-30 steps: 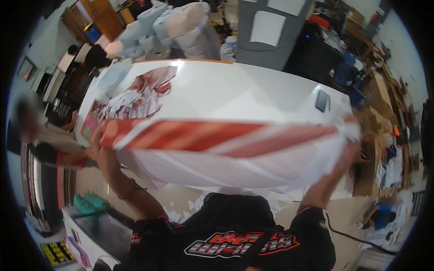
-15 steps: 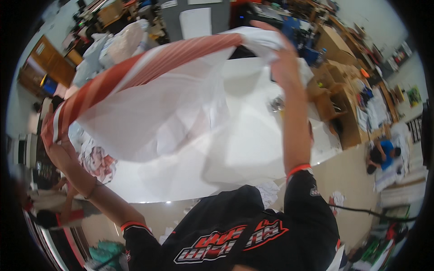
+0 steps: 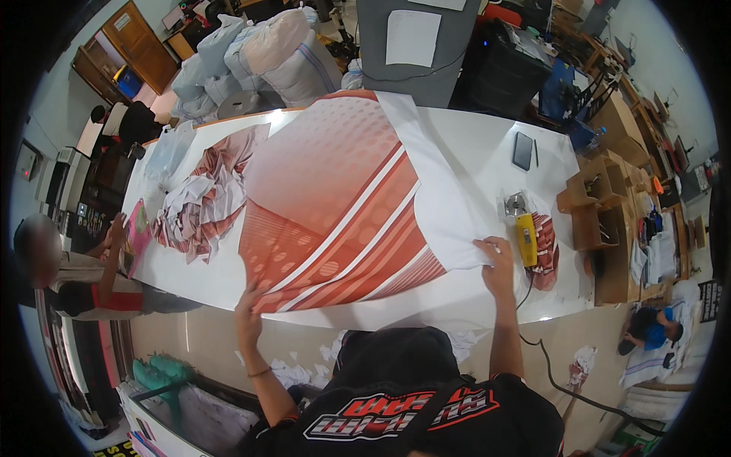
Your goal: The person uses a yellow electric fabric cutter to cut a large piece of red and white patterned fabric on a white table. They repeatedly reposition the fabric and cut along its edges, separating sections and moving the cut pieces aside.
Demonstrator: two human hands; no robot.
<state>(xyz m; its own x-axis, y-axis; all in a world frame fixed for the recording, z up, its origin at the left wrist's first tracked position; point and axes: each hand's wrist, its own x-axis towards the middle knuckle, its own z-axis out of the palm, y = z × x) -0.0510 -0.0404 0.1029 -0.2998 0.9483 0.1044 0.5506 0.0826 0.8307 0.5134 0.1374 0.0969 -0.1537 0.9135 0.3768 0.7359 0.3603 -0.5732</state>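
A printed fabric panel (image 3: 335, 190) in red and pale pink, with white diagonal stripes and dots, lies spread over the white table (image 3: 365, 314). A plain white strip of cloth (image 3: 442, 190) runs along its right side. My left hand (image 3: 249, 305) is closed on the panel's near left corner, fingers at its edge. At the near right end of the white strip, my right hand (image 3: 496, 259) pinches the cloth. Just right of that hand, a yellow electric fabric cutter (image 3: 527, 240) with a round metal head rests by a small red striped fabric bundle (image 3: 545, 255).
Crumpled red and white scraps (image 3: 205, 194) lie left of the panel. A phone (image 3: 522, 151) sits at the far right. Cardboard boxes (image 3: 601, 190) stand beyond the right edge. A co-worker (image 3: 99, 266) is at the left end. The cutter's black cord (image 3: 556, 373) hangs to the floor.
The fabric panel, held up and folded over in the air before, now lies spread on the table. Both my hands have come down and nearer to me, still holding its edges.
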